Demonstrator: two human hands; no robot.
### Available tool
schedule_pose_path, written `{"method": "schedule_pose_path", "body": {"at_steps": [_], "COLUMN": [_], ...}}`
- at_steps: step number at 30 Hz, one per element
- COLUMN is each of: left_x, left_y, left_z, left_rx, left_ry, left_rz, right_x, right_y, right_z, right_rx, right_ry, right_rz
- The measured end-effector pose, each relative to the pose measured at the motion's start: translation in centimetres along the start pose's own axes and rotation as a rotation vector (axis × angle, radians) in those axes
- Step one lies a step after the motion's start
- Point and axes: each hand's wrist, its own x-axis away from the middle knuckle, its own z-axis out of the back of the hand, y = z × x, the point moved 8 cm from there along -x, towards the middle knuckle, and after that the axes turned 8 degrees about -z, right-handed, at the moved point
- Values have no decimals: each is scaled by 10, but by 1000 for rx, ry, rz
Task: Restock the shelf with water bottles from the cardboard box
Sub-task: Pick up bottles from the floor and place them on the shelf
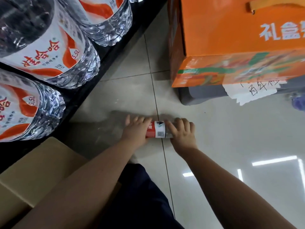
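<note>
Head view: left hand (137,130) and right hand (181,132) both grip a small water bottle (156,129) at centre, not yet shelved; shelf (74,96) at ten o'clock, cardboard box (33,162) at seven.

Floor (132,90) beneath me: pale grey glossy tiles, dark grout lines (155,96) crossing. White strip-light reflections (274,160) on the tiles at my right. Far right of the floor: orange gift carton (231,30), orange handle (264,5) on top, standing on a grey base (201,95). Handwritten paper note (254,91) stuck to its front.
</note>
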Motion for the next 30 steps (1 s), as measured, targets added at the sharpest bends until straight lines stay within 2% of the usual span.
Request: {"method": "schedule_pose_path", "body": {"at_steps": [3,7,9,11,14,17,22,25,28,30], "left_x": [5,20,29,40,66,106,206,282,363,415], "left_y": [-3,4,6,8,11,12,0,-11,-28,-33], "left_z": [-14,-15,0,25,77,131,197,220,230,240], "left_rx": [104,257,288,317,338,318,455,702,1039,1103], "left_ry": [-26,34,118,201,342,469,652,776,898,964], "left_rz": [59,129,152,174,209,223,258,203,251,278], "right_x": [18,46,56,56,40,23,24,38,62,81], "right_y": [5,17,20,4,-41,-87,-149,-190,-245,-282], "right_z": [2,21,27,32,54,103,198,254,309,343], "right_rx": [-138,-646,-995,-1289,-1608,-1772,-1803,-1773,-1669,-1593], "right_ry": [23,188,139,-70,-370,-478,-541,-663,-834,-914], "right_rz": [-215,-501,-726,-871,-795,-673,-404,-227,-7,113]}}
